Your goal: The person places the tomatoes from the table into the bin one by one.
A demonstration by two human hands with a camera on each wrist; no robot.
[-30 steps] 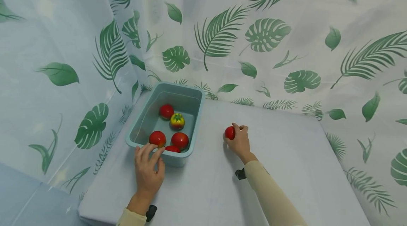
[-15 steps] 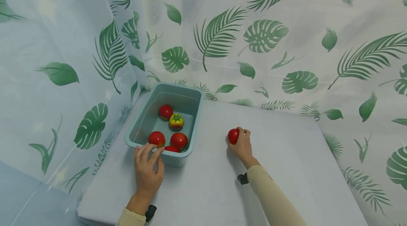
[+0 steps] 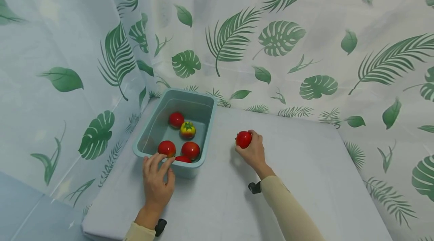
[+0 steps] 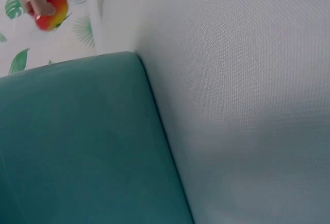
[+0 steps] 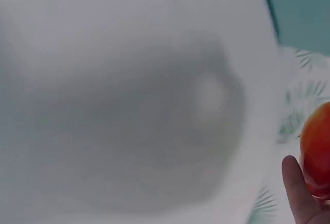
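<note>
My right hand [image 3: 254, 154] grips a red tomato [image 3: 243, 140] between thumb and fingers, raised over the table to the right of a blue-green plastic bin [image 3: 211, 128]. In the right wrist view the tomato [image 5: 315, 146] shows orange and red, with a finger along it. The left wrist view shows a yellow patch on the tomato [image 4: 58, 15]. My left hand [image 3: 158, 186] rests its fingertips on the bin's near rim, fingers loosely bent. Inside lie several red tomatoes [image 3: 190, 151] and a yellow-red one [image 3: 188, 130] with a green top; the near rim partly hides one.
A white cloth covers the table [image 3: 298, 165]. Behind it and on the left hangs a pale curtain [image 3: 203, 18] with green leaf prints. The bin stands near the table's back left corner. A small black wrist camera [image 3: 255, 187] sits below my right wrist.
My right hand first drew the tomato slightly right and nearer, then raised it and moved it left toward the bin. My left hand has stayed at the rim.
</note>
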